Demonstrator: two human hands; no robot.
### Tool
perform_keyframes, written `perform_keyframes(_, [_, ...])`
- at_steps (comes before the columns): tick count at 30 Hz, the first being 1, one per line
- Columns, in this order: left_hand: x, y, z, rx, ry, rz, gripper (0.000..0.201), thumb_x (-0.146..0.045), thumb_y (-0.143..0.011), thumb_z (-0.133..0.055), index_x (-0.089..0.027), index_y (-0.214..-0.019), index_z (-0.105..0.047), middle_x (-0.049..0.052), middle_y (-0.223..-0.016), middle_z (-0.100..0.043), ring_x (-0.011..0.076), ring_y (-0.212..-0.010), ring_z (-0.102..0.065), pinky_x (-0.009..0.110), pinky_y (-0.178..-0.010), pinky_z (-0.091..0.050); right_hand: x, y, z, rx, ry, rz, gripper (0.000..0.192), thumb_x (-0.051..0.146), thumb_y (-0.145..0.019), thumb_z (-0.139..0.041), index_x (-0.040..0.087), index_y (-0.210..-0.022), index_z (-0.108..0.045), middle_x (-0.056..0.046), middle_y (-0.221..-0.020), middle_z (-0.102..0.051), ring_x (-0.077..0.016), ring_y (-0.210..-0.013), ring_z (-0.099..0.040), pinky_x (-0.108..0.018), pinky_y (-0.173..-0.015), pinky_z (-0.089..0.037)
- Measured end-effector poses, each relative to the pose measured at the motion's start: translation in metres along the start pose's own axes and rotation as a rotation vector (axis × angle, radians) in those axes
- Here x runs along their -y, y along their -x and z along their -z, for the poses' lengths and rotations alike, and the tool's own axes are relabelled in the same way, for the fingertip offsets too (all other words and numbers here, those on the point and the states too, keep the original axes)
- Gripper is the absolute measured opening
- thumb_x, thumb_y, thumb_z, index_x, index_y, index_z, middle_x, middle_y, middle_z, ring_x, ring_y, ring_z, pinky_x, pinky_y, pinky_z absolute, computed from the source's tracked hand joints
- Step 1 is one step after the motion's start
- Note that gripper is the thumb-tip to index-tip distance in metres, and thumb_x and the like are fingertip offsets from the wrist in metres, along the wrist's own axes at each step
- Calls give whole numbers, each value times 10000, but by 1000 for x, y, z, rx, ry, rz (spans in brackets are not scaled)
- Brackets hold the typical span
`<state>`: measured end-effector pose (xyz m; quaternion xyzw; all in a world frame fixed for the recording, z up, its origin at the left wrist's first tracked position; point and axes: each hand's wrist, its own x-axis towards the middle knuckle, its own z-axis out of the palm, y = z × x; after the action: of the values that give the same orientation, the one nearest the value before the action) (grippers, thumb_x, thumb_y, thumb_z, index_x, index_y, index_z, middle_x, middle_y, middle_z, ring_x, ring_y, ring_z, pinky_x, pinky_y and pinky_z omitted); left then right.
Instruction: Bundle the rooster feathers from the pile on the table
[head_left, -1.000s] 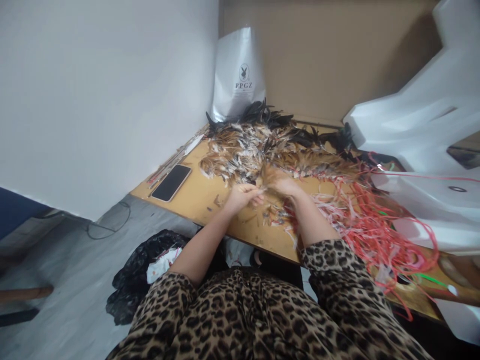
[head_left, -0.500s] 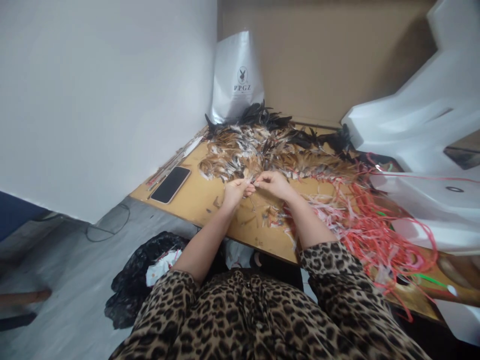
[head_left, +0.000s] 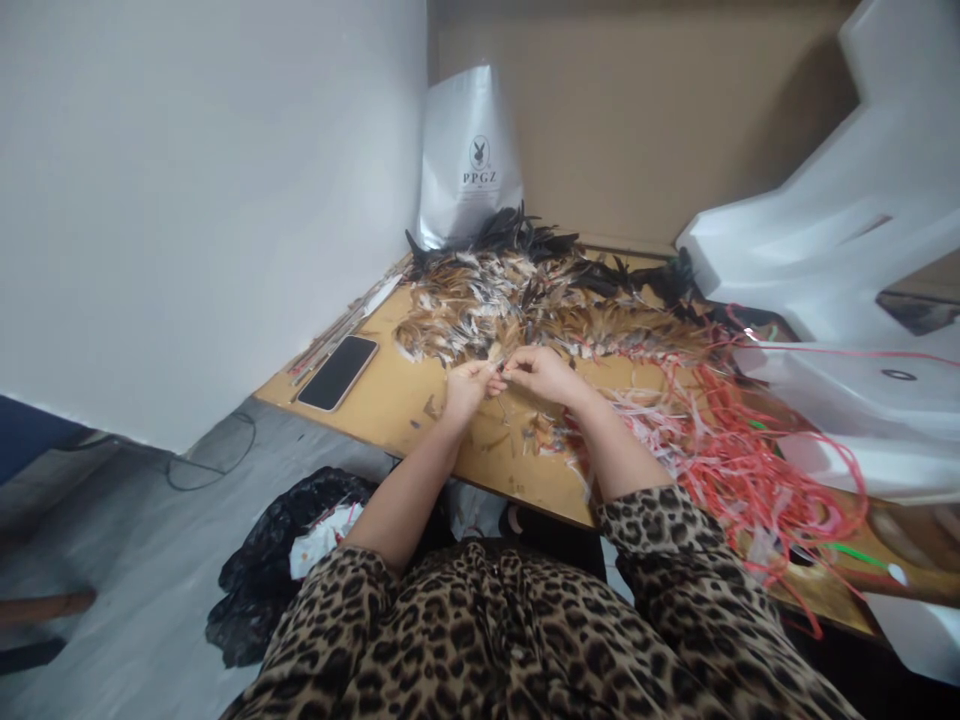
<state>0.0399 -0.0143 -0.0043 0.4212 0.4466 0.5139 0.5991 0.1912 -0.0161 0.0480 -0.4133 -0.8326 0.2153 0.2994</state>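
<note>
Over the near part of the wooden table (head_left: 390, 400), my two hands meet at the fingertips. My left hand (head_left: 469, 388) is closed in a pinch on a small pale feather (head_left: 494, 351), its tip pointing away from me. My right hand (head_left: 546, 373) is pinched too, close against the left fingers; what lies between its fingertips is too small to make out. Just beyond both hands spreads a pile of brown, white and black feathers (head_left: 465, 290). Loose feather scraps (head_left: 544, 435) lie below my right wrist.
A phone (head_left: 337, 372) lies to the left, near the white wall (head_left: 210, 200). Tangled pink-red strips (head_left: 735, 450) cover the right side, beside white foam-like pieces (head_left: 787, 250). A white bag (head_left: 469, 160) stands at the back. On the floor is a black plastic bag (head_left: 255, 570).
The view has shifted very slightly. Both hands stay together in nearly the same place, with only small movements of the right fingers.
</note>
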Motion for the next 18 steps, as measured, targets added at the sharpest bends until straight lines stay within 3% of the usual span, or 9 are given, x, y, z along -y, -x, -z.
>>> perform_keyframes(7, [12,2,0,161,-248,-107,134,-248,-740,-579,-118,-722,-605,-7,-507,-595,83,-450,-569,177,-452,-453,32,3,8,135,540,-79,181,233,-797,-476,144,-745,-624,-87,-795,-636,-169,-747,-562,-258,-659,-347])
perform_keyframes(10, [17,4,1,278,-382,-166,123,-160,-750,-519,-136,-647,-581,-9,-489,-587,92,-437,-560,199,-457,-462,40,2,10,185,631,-94,183,230,-796,-474,143,-804,-634,-106,-872,-642,-190,-814,-572,-264,-681,-351])
perform_keyframes(14, [16,9,2,409,-483,-197,177,-138,-748,-500,-142,-582,-560,6,-493,-592,98,-431,-552,213,-459,-461,34,2,11,197,516,-39,166,218,-778,-489,149,-742,-635,-86,-830,-640,-175,-809,-559,-253,-706,-360])
perform_keyframes(18, [9,19,0,484,-425,-163,194,-243,-767,-540,-121,-624,-590,18,-502,-590,88,-436,-550,201,-461,-454,10,4,14,167,180,-56,138,233,-730,-538,145,-658,-617,-33,-705,-609,-127,-680,-527,-231,-652,-368])
